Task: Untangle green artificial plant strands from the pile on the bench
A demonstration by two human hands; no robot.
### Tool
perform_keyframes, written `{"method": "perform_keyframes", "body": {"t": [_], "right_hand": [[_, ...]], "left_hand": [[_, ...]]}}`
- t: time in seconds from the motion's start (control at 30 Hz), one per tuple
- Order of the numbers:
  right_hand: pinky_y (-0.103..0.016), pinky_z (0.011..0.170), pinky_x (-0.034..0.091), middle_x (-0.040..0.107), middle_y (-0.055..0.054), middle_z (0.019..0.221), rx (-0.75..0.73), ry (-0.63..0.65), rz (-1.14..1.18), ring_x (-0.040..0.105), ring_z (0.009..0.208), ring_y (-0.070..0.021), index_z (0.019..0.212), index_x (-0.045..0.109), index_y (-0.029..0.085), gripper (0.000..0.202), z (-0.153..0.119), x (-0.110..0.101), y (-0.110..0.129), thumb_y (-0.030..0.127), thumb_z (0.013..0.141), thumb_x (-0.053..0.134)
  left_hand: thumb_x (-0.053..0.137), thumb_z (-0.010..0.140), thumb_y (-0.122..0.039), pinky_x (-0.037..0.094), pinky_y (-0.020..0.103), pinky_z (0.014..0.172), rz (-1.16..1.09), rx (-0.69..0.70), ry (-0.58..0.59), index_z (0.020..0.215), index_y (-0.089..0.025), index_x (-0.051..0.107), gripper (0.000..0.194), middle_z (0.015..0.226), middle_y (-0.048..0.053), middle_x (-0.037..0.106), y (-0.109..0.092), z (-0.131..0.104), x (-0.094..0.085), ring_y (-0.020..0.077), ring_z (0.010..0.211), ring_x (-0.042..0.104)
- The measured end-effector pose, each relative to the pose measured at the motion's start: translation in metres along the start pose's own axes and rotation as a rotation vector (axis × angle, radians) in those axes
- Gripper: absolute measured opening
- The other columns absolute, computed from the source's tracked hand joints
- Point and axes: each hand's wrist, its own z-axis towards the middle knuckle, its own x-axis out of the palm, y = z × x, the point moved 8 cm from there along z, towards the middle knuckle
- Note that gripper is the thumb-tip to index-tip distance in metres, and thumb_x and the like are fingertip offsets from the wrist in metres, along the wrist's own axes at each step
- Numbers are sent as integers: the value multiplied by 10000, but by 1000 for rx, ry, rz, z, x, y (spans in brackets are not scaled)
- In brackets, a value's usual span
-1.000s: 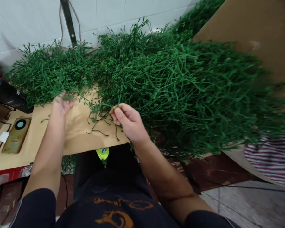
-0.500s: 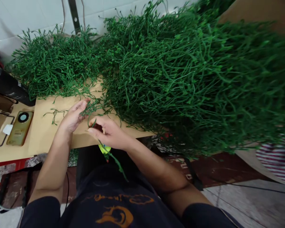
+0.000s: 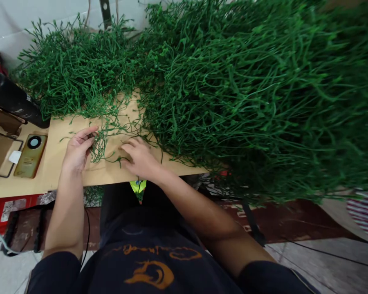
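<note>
Differs from half a second ago: no longer dangles a long stem from the right hand [image 3: 139, 157], but now has that hand low over the middle of the surface [image 3: 61, 169], with the left hand [image 3: 78, 149] drawn off to the other side and set farther from it. Holds a small bunch of green stems [image 3: 98, 149] at the left hand, just in front of the loose stems [image 3: 108, 111]. Seems, as a judgement, to leave the left hand to gather and the right hand free for handling more stems. Pinches the bunch between left thumb and forefinger, with ends drooping toward the surface; cannot tell whether resting on it. Shows the right fingers curved and loosely spread, thumb apart, palm turned down; cannot tell whether touching the stem end just beside the thumb. Reaches nearly straight forward with the left arm [image 3: 66, 210], and slants the right arm [image 3: 199, 208] inward from the side. Has the big pile [image 3: 239, 94] beyond and to the right of the right hand, the smaller pile [image 3: 76, 71] beyond the left, and a phone [image 3: 30, 157] near the left wrist, with a black bottle [image 3: 14, 96] behind.
</note>
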Motion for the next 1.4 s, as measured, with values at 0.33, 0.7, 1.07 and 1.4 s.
{"method": "perform_keyframes", "body": {"t": [0.33, 0.7, 1.07, 1.4], "right_hand": [[-400, 944, 436, 581, -120, 1108, -58, 106, 393, 512, 1083, -211, 1109, 545, 124, 338, 3, 3, 14, 214, 783, 538], [-199, 538, 387, 482, 43, 678, 114, 5, 1183, 423, 582, -46, 732, 462, 180, 457, 33, 22, -1, 494, 584, 759], [-210, 479, 358, 430, 71, 590, 136, -148, 1192, 401, 494, -50, 717, 401, 206, 470, 28, 22, -16, 549, 630, 711], [-211, 558, 391, 487, 47, 680, 101, -189, 1278, 446, 599, -63, 736, 486, 193, 162, 24, 18, -15, 203, 658, 627]], "left_hand": [[651, 646, -136, 474, 214, 615, 42, 71, -57, 877, -171, 684, 236, 829, 22, 667, 2, -2, 9, 124, 713, 600], [619, 696, -105, 498, 220, 706, 118, 276, -64, 845, -155, 654, 161, 822, 8, 681, -3, 21, 31, 118, 783, 631], [646, 794, -291, 388, 169, 483, -112, 120, -209, 820, -154, 600, 147, 750, -29, 652, 3, 4, -24, 36, 561, 553], [772, 615, -410, 495, 230, 653, 1, 151, 62, 833, -163, 599, 371, 737, 1, 643, 22, -10, 40, 112, 682, 605]]}}
